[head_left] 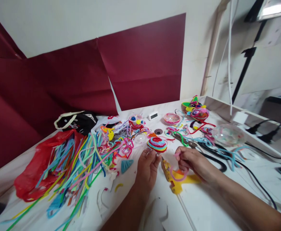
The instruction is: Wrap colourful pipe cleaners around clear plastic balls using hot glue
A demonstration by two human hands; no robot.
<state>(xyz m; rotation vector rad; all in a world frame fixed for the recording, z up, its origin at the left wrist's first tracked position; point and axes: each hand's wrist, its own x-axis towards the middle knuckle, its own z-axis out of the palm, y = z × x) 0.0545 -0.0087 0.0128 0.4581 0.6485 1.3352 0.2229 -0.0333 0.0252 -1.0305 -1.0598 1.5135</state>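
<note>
In the head view my left hand (147, 166) grips the lower edge of a rounded piece wrapped in striped pipe cleaners (157, 144), red on top with pink, blue and yellow bands. My right hand (191, 160) pinches a pink pipe cleaner (179, 177), whose loop hangs below the fingers. A yellow hot glue gun (175, 186) lies on the table beneath that loop, its nozzle pointing toward the striped piece. From the gun's back end a clear glue stick (186, 211) sticks out toward me.
At left, a red plastic bag (37, 170) spills many pipe cleaners (92, 160). Black-handled scissors (210, 157) and a clear plastic bowl (229, 134) lie to the right. Finished pipe-cleaner figures (197, 110) stand at the back. A black cable (258, 179) runs along the right side.
</note>
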